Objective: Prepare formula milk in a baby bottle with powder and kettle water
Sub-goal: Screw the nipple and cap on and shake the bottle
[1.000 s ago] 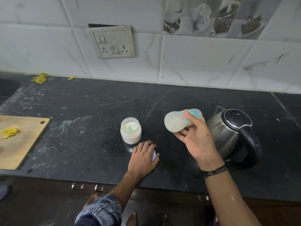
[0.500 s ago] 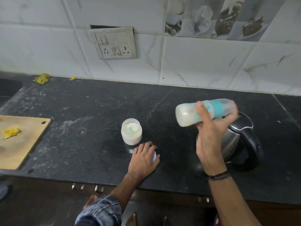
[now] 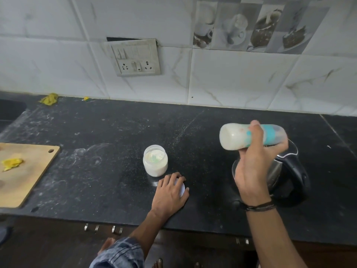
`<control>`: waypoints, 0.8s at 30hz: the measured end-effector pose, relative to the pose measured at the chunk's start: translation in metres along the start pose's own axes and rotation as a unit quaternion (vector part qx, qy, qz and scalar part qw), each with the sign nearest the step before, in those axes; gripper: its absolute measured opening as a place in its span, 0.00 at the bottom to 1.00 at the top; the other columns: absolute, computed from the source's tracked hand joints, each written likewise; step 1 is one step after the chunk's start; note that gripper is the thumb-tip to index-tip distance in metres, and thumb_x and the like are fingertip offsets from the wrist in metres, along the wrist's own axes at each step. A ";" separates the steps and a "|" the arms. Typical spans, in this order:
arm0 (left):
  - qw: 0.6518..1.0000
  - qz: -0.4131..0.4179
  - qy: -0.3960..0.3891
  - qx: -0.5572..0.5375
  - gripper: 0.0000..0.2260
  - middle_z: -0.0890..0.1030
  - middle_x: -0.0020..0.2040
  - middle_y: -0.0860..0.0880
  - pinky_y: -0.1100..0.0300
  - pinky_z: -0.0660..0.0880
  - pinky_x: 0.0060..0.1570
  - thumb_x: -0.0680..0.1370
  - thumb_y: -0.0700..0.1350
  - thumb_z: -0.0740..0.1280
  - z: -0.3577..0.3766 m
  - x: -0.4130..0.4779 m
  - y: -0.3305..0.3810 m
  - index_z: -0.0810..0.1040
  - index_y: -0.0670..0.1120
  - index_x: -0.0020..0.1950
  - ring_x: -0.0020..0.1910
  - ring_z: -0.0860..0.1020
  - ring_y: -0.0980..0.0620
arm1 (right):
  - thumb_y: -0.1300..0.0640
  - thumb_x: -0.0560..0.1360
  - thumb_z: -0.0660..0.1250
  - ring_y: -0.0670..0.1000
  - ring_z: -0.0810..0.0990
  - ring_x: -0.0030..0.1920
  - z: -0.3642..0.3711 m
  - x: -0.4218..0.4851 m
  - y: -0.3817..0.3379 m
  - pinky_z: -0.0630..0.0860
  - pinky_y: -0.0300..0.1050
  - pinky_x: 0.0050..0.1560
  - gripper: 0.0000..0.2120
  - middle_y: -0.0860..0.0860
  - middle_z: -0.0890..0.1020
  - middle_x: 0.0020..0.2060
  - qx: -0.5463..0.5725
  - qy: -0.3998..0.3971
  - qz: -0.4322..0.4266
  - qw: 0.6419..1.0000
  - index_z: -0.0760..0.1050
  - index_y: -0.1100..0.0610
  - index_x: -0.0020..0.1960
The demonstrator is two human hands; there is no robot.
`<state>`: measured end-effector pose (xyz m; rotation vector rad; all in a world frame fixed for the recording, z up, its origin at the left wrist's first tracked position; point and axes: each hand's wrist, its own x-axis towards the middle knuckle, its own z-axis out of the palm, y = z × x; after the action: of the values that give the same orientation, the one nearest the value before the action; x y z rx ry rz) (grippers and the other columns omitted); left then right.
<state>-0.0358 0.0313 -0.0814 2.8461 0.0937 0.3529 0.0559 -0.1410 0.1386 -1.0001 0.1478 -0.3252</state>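
A black stone counter (image 3: pixel 108 186), dusted with white powder, runs left to right. A wooden cutting board (image 3: pixel 29 171) lies at its near left edge. An open jar (image 3: pixel 155 163) of powder stands mid-counter, with a white lid (image 3: pixel 181 187) just nearer, under the left hand (image 3: pixel 170 192). A kettle (image 3: pixel 287 180) stands at the right. A yellow scrap (image 3: pixel 49 98) lies far left, by the wall.

Left hand (image 3: pixel 171 192): palm down near the table's (image 3: pixel 96 190) front edge, fingers draped loosely over a lid (image 3: pixel 182 187).
Right hand (image 3: pixel 253 167): raised, fingers and thumb wrapped round a bottle (image 3: pixel 234 138) held sideways.
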 end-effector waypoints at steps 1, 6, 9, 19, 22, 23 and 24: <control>1.000 0.002 0.004 -0.001 0.18 0.78 0.65 0.51 0.51 0.75 0.59 0.81 0.59 0.61 0.001 -0.001 -0.001 0.79 0.51 0.64 0.61 0.77 0.48 | 0.52 0.66 0.81 0.46 0.86 0.50 0.002 -0.003 0.001 0.83 0.47 0.46 0.37 0.50 0.80 0.57 -0.018 -0.027 0.012 0.999 0.65 0.48 0.68; 1.000 -0.001 -0.001 -0.005 0.19 0.77 0.66 0.52 0.52 0.75 0.60 0.81 0.60 0.60 0.003 0.002 -0.001 0.79 0.52 0.65 0.62 0.76 0.49 | 0.55 0.69 0.80 0.47 0.85 0.51 -0.002 -0.001 -0.003 0.84 0.52 0.50 0.35 0.54 0.78 0.61 -0.009 0.007 -0.037 0.999 0.64 0.49 0.68; 1.000 0.002 0.002 0.001 0.19 0.78 0.66 0.51 0.52 0.75 0.60 0.81 0.60 0.61 0.005 -0.001 -0.003 0.79 0.51 0.65 0.62 0.76 0.49 | 0.54 0.69 0.79 0.48 0.85 0.51 0.002 0.003 -0.005 0.84 0.52 0.48 0.34 0.58 0.79 0.63 -0.027 -0.024 -0.020 0.999 0.64 0.48 0.67; 1.000 0.000 -0.001 -0.001 0.19 0.77 0.66 0.51 0.51 0.74 0.60 0.81 0.61 0.60 0.005 0.000 -0.004 0.78 0.52 0.64 0.62 0.76 0.49 | 0.56 0.69 0.80 0.45 0.84 0.47 0.000 0.002 0.007 0.82 0.42 0.43 0.34 0.43 0.81 0.53 -0.091 -0.107 -0.033 0.990 0.66 0.48 0.68; 1.000 -0.002 -0.004 0.000 0.19 0.77 0.66 0.51 0.51 0.74 0.60 0.81 0.61 0.60 0.004 0.002 -0.003 0.78 0.52 0.65 0.62 0.76 0.49 | 0.52 0.69 0.80 0.45 0.85 0.48 -0.001 0.004 0.011 0.82 0.44 0.40 0.36 0.45 0.81 0.54 -0.045 -0.044 -0.026 0.998 0.64 0.46 0.70; 1.000 -0.001 -0.005 0.001 0.19 0.77 0.66 0.51 0.51 0.74 0.61 0.81 0.61 0.60 0.004 0.002 -0.002 0.78 0.52 0.65 0.62 0.75 0.49 | 0.51 0.68 0.80 0.45 0.86 0.47 0.001 0.005 0.011 0.81 0.44 0.38 0.35 0.45 0.82 0.52 -0.058 -0.044 -0.012 0.997 0.64 0.45 0.68; 1.000 0.000 -0.004 0.000 0.19 0.77 0.66 0.51 0.51 0.74 0.61 0.81 0.61 0.60 0.005 0.000 -0.003 0.78 0.52 0.65 0.62 0.75 0.49 | 0.51 0.67 0.80 0.45 0.86 0.46 0.002 0.004 0.011 0.81 0.44 0.36 0.34 0.43 0.82 0.50 -0.088 -0.067 -0.002 0.994 0.66 0.43 0.66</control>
<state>-0.0344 0.0327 -0.0868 2.8467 0.0910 0.3410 0.0623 -0.1349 0.1304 -1.1936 0.0523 -0.2504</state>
